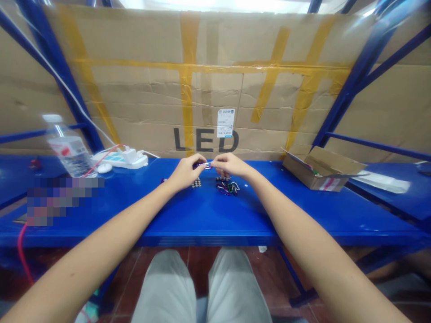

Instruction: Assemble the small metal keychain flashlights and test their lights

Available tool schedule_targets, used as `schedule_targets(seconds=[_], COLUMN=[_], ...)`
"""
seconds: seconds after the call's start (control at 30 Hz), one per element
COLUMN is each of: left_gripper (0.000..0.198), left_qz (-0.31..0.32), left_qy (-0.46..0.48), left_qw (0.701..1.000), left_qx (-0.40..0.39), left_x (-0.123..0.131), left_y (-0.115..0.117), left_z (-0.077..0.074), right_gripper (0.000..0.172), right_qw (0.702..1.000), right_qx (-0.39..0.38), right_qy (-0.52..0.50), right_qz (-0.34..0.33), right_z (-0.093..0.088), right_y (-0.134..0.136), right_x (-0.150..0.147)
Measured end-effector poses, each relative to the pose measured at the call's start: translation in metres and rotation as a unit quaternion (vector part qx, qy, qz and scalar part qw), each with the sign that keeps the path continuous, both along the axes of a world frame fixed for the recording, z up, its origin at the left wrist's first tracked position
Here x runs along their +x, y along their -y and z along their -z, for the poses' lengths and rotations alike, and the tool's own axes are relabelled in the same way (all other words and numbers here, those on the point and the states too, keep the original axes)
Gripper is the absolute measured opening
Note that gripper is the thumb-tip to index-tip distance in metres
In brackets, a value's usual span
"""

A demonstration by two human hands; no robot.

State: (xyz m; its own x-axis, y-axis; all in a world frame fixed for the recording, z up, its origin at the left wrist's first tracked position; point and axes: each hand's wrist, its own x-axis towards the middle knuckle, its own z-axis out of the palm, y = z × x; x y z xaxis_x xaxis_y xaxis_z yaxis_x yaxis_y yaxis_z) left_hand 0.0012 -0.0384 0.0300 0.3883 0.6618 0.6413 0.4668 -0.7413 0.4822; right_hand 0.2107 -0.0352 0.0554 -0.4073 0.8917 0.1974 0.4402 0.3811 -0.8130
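Above the blue table (202, 217), near its middle, my left hand (189, 171) is closed on a small purple piece (198, 166). Just right of it, my right hand (230, 165) pinches the other end of the same piece, or something joined to it; the detail is too small to tell. Under and beside my left hand lie several small metallic pieces (196, 183) in rows. A small heap of coloured carabiners (229, 187), purple, green and silvery, lies below my right hand. Part of another purple item (163, 181) shows left of my left hand.
On the left stand a water bottle (69, 150) and a white power strip (123, 159) with cables. An open cardboard box (318, 170) is at the right, beside a white packet (382, 180). A large cardboard sheet (144, 98) and blue metal posts rise behind the table.
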Motion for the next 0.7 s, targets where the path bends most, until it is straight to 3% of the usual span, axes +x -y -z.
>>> schedule_targets(seconds=[0.1,0.3,0.57,0.7], left_gripper=[0.014,0.014,0.014,0.014], left_qz=[-0.020,-0.043,-0.048,-0.046], left_qy=[0.017,-0.003,-0.012,-0.011], left_qw=[1.000,0.999,0.998,0.998], left_qx=[-0.009,-0.021,-0.025,-0.031], left_x=[-0.006,-0.011,-0.010,-0.011], left_y=[-0.006,-0.012,-0.011,-0.014], left_z=[0.002,0.006,0.005,0.006], right_gripper=[0.014,0.011,0.007,0.008], right_qw=[0.994,0.956,0.938,0.935], right_qx=[0.065,0.042,0.004,0.029], right_qy=[0.073,0.288,0.345,0.351], right_qz=[0.042,-0.032,-0.035,-0.034], right_z=[-0.003,-0.002,-0.001,-0.001], right_y=[-0.004,0.001,0.011,0.010], right_x=[0.009,0.010,0.004,0.003])
